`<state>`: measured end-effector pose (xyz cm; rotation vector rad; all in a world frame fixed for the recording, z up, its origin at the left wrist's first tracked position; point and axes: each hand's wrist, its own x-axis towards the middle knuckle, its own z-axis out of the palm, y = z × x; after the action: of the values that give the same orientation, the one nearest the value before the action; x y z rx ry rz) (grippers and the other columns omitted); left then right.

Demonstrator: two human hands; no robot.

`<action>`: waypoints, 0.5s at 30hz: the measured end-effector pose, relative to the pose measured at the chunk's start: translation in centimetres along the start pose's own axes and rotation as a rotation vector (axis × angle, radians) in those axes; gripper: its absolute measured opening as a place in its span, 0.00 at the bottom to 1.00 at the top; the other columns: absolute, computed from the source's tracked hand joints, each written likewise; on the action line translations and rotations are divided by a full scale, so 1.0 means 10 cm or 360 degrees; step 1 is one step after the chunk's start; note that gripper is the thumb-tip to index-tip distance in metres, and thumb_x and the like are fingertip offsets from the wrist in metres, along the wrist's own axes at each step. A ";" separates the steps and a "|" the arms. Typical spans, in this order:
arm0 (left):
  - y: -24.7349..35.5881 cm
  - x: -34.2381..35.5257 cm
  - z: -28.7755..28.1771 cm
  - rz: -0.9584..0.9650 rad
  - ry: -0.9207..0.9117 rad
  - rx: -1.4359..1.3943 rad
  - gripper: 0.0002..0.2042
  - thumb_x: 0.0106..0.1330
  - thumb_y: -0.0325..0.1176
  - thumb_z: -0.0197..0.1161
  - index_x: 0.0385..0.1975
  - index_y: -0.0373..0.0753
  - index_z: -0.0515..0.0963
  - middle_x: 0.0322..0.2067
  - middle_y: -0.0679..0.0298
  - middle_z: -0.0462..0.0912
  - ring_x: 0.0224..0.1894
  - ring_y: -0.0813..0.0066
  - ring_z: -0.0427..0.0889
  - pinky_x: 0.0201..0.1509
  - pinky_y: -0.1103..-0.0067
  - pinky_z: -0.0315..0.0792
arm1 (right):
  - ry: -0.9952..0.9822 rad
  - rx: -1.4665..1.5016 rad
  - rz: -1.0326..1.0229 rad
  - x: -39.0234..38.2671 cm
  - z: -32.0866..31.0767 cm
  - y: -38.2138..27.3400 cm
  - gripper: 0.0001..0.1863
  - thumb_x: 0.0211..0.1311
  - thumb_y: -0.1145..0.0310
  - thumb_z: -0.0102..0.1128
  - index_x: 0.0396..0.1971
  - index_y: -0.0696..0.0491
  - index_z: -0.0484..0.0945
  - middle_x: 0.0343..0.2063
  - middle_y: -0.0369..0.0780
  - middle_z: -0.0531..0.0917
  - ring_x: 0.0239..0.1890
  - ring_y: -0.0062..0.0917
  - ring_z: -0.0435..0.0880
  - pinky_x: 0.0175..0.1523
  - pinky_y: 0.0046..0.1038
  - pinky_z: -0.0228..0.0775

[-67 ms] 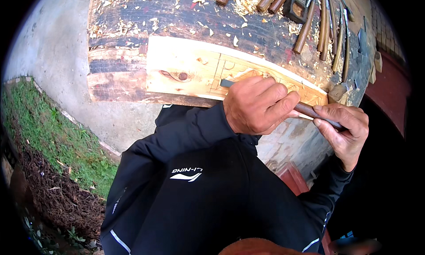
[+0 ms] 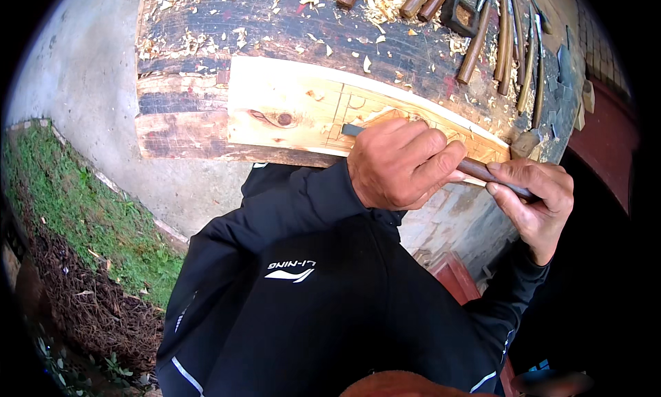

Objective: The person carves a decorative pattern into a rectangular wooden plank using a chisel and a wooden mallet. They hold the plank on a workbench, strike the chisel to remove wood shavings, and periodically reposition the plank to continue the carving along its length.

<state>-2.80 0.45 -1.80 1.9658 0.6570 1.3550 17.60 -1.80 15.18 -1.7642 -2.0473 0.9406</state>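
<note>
The chisel slants over the pale, knotty wooden board, and since the previous instant almost nothing moves, so the cutting seems not to advance. Over the board's near edge, the left hand's grip is wrapped around the chisel; beside its right end, the right hand's grip pinches the smooth, rounded brown handle.

And straight to the front of the black garment: spotting short white lettering, upside down from this angle, with a curved white emblem right beneath. Over to the pale board: showing thin dark drawn lines and a rounded, letter-like mark, not readable for certain.
</note>
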 end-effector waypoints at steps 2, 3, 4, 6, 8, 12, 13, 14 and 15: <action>-0.01 0.00 0.03 -0.0031 0.0053 0.0017 0.19 0.63 0.42 0.76 0.49 0.39 0.85 0.30 0.65 0.81 0.27 0.68 0.81 0.27 0.74 0.71 | -0.0052 -0.0035 -0.0147 0.12 -0.05 0.10 0.15 0.48 0.78 0.83 0.38 0.63 0.91 0.27 0.45 0.91 0.26 0.28 0.92 0.33 0.25 0.80; -0.02 0.01 0.03 -0.0023 0.0035 0.0039 0.19 0.63 0.41 0.76 0.50 0.39 0.85 0.30 0.65 0.81 0.27 0.69 0.80 0.27 0.74 0.70 | -0.0069 -0.0048 -0.0145 0.16 -0.06 0.09 0.14 0.49 0.78 0.83 0.38 0.63 0.91 0.27 0.45 0.91 0.26 0.28 0.92 0.32 0.26 0.79; -0.01 0.01 0.01 -0.0015 0.0016 0.0061 0.19 0.63 0.41 0.76 0.51 0.39 0.85 0.31 0.65 0.82 0.27 0.69 0.80 0.27 0.75 0.70 | -0.0062 -0.0047 -0.0167 0.17 -0.06 0.07 0.14 0.49 0.78 0.83 0.37 0.63 0.91 0.27 0.45 0.91 0.26 0.28 0.92 0.31 0.26 0.79; 0.00 0.00 -0.01 0.0046 0.0001 0.0150 0.19 0.64 0.41 0.75 0.52 0.39 0.85 0.32 0.66 0.81 0.26 0.72 0.79 0.28 0.76 0.69 | -0.0052 -0.0044 -0.0213 0.15 -0.06 0.03 0.14 0.49 0.77 0.83 0.37 0.63 0.91 0.26 0.45 0.90 0.25 0.29 0.91 0.30 0.26 0.79; 0.02 -0.04 -0.03 0.0149 0.0006 0.0285 0.19 0.66 0.40 0.73 0.54 0.40 0.85 0.33 0.68 0.81 0.26 0.74 0.77 0.27 0.77 0.67 | -0.0037 -0.0150 -0.0362 0.07 -0.04 -0.03 0.16 0.48 0.74 0.84 0.38 0.63 0.91 0.26 0.45 0.90 0.24 0.30 0.91 0.29 0.26 0.80; 0.03 -0.02 -0.07 0.0389 -0.0079 0.0268 0.20 0.66 0.38 0.70 0.57 0.40 0.84 0.34 0.70 0.80 0.26 0.78 0.75 0.27 0.78 0.64 | 0.0067 -0.0070 -0.0195 -0.27 -0.01 -0.08 0.17 0.48 0.77 0.84 0.39 0.64 0.91 0.29 0.48 0.91 0.29 0.33 0.94 0.35 0.27 0.84; 0.02 -0.01 -0.05 0.0396 -0.0123 0.0247 0.20 0.66 0.37 0.70 0.57 0.39 0.84 0.34 0.69 0.80 0.26 0.79 0.75 0.27 0.78 0.64 | 0.0075 -0.0026 -0.0089 -0.31 0.00 -0.06 0.17 0.48 0.77 0.84 0.40 0.64 0.91 0.30 0.48 0.92 0.30 0.34 0.94 0.36 0.27 0.84; 0.01 0.00 -0.04 0.0402 -0.0168 0.0226 0.21 0.66 0.37 0.69 0.57 0.39 0.84 0.34 0.69 0.80 0.27 0.79 0.75 0.27 0.78 0.64 | 0.0084 0.0018 0.0016 -0.34 0.01 -0.06 0.17 0.48 0.78 0.84 0.40 0.65 0.91 0.30 0.49 0.92 0.31 0.34 0.94 0.37 0.27 0.84; 0.00 -0.01 -0.03 0.0403 -0.0182 0.0216 0.21 0.65 0.37 0.69 0.57 0.39 0.84 0.34 0.69 0.79 0.27 0.78 0.75 0.27 0.78 0.64 | 0.0081 0.0075 0.0169 -0.40 0.02 -0.09 0.16 0.50 0.80 0.83 0.41 0.64 0.91 0.32 0.49 0.92 0.32 0.33 0.94 0.38 0.27 0.84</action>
<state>-3.08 0.45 -1.73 2.2793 0.4690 1.3613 17.62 -5.70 16.37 -1.8681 -1.9013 0.9554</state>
